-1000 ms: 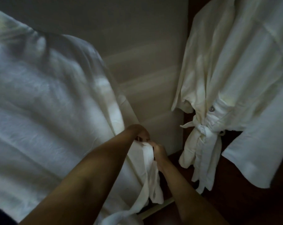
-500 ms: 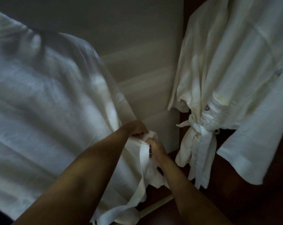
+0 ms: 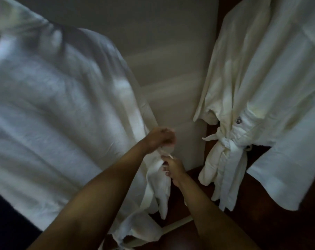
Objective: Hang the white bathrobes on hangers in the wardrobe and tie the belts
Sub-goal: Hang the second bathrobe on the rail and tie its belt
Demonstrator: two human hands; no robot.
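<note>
A white bathrobe (image 3: 50,114) hangs large on the left, its hanger out of view. At its front edge my left hand (image 3: 158,139) grips the white belt (image 3: 158,181), fingers curled round the cloth. Just below, my right hand (image 3: 173,168) pinches the same belt, whose loose ends hang down between my forearms. A second white bathrobe (image 3: 257,73) hangs on the right with its belt tied in a knot (image 3: 225,141) at the waist.
A pale wardrobe panel (image 3: 171,69) fills the gap between the two robes. Dark wood floor (image 3: 261,222) lies below right, and a light strip (image 3: 178,222) runs along the wardrobe's bottom edge.
Both hands have risen a little along the left robe's front and spread apart, the left above the right. The belt now bunches between them.
</note>
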